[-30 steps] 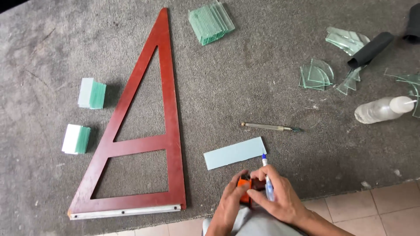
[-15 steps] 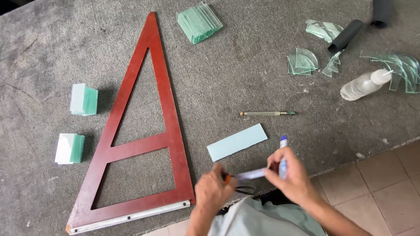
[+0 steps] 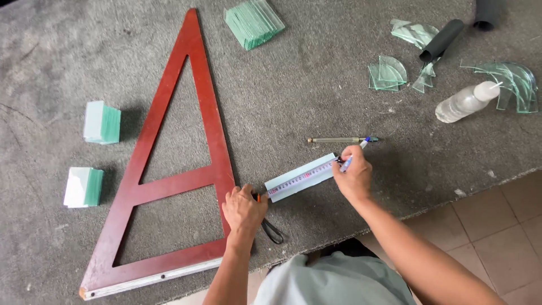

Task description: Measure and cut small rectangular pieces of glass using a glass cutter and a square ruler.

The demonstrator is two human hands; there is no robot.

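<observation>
Now stretched apart, with tape measure (image 3: 299,179) pulled flat along the pale glass strip (image 3: 302,176). Left hand (image 3: 244,208) closed around the orange tape case at the strip's near end, just beside the red wooden triangle (image 3: 217,141). Right hand (image 3: 353,176) pinching a blue marker (image 3: 354,153) at the strip's far end. Glass cutter (image 3: 339,139) just beyond. Bottle (image 3: 466,101) and curved glass pieces (image 3: 387,73) farther off on the grey table (image 3: 316,85).

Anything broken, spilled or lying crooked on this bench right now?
Yes: curved broken pieces of pale green glass lie scattered at the far right of the grey felt-covered bench, around a tipped-over clear plastic bottle. Nothing looks spilled.
</observation>
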